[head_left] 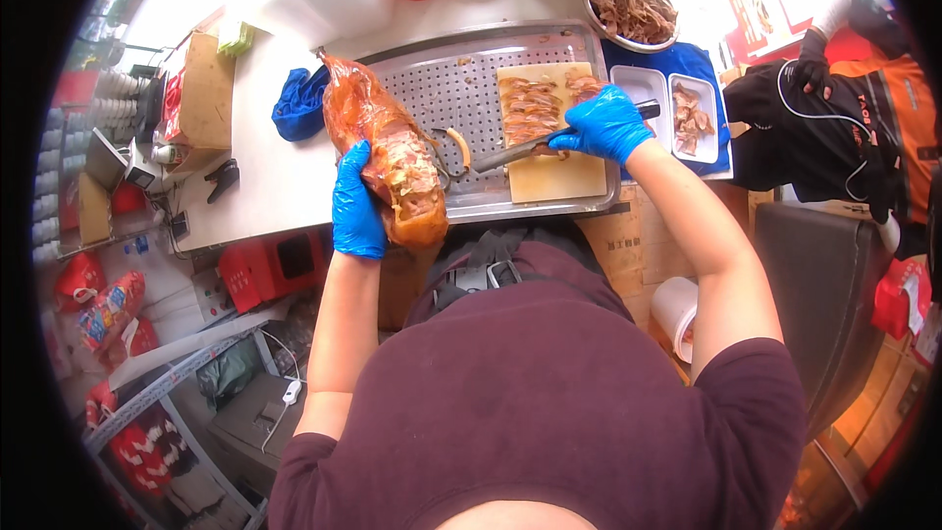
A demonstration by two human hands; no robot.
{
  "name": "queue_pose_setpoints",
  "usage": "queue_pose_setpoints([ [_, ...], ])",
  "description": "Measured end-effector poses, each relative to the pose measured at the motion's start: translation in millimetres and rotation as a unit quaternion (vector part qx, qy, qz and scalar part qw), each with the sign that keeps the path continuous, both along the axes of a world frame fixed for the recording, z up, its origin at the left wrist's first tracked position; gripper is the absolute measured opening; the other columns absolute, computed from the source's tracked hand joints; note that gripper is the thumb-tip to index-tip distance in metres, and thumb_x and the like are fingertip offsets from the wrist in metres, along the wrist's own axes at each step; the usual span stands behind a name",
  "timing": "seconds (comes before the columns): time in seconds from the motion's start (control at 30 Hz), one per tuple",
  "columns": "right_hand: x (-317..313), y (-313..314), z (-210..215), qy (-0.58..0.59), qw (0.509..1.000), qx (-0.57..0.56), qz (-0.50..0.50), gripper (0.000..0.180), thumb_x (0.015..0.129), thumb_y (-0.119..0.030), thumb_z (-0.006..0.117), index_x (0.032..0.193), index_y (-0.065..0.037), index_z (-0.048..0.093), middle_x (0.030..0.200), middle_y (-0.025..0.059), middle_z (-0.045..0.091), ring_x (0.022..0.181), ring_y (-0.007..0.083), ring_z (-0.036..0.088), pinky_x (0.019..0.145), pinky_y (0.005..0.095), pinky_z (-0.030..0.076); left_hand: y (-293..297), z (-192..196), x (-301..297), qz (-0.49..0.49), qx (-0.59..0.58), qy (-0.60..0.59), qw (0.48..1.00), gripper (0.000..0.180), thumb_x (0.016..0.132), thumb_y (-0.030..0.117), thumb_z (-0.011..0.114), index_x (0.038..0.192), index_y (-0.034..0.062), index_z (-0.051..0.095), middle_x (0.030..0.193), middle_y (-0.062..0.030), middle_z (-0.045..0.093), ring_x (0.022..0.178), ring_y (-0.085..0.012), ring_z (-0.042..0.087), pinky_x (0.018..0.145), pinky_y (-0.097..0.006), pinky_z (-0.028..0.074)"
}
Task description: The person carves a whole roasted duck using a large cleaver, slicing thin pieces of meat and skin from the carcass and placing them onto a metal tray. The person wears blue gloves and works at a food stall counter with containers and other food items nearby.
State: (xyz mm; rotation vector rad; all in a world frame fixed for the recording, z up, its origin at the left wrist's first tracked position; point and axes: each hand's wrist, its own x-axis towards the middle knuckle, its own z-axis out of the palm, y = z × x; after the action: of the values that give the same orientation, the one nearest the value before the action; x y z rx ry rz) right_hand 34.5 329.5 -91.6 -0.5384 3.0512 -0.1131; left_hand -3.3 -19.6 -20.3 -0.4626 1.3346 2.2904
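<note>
One gloved left hand (359,204) grips the lower left side of a roast bird (368,113) in the head view, its fingers bent against the brown skin. The bird slants up and away from that hand, over the left end of a perforated tray (407,67); pale flesh lies bare just to the right of the fingers. A blue cloth (299,103) sits beyond the left hand, near the bird's left side. The right hand (610,126), also in a blue glove, is closed around a knife (512,153), the handle's end sticking out to its right. From this hand the blade runs left across a board (559,183) toward the bird; whether its tip touches the flesh cannot be told. Sliced meat (530,106) lies on the board left of the right hand. To that hand's right stands a white tub (693,123) with meat pieces, and well beyond it a metal bowl (589,12) of meat.
</note>
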Motion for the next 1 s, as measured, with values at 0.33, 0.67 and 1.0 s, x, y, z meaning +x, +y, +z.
queue_pose_setpoints([
  [0.33,-8.6,-8.8,0.1,-0.013,0.998,0.053,-0.042,0.06,0.065,-0.073,0.067,0.064,-0.012,0.068,0.064,0.0099,0.066,0.069,0.0266,0.066,0.077,0.0407,0.044,-1.8,3.0,4.6,0.008,0.041,-0.015,0.999,0.056,0.089,0.028,0.064,0.136,0.0035,0.043,0.12,-0.0168,0.062,0.105,-0.0309,0.064,0.093,-0.045,0.054],
  [0.67,-1.8,-6.2,11.4,0.005,0.997,0.007,-0.08,0.054,0.059,-0.062,0.078,0.078,-0.013,0.067,0.073,0.0085,0.066,0.075,0.0268,0.066,0.078,0.0412,0.045,-1.4,4.8,3.8,0.002,0.044,-0.026,0.999,0.055,0.089,0.027,0.063,0.135,0.0029,0.045,0.12,-0.0169,0.062,0.105,-0.0309,0.064,0.093,-0.045,0.053],
  [1.0,35.5,-19.3,10.6,-0.086,0.951,-0.188,-0.228,0.048,0.067,-0.05,0.08,0.085,-0.01,0.061,0.085,0.0143,0.068,0.078,0.0346,0.066,0.068,0.0454,0.052,-5.7,14.1,4.6,-0.001,0.057,-0.003,0.998,0.053,0.091,0.031,0.06,0.132,0.0011,0.048,0.118,-0.0169,0.063,0.104,-0.03,0.066,0.093,-0.044,0.053],
])
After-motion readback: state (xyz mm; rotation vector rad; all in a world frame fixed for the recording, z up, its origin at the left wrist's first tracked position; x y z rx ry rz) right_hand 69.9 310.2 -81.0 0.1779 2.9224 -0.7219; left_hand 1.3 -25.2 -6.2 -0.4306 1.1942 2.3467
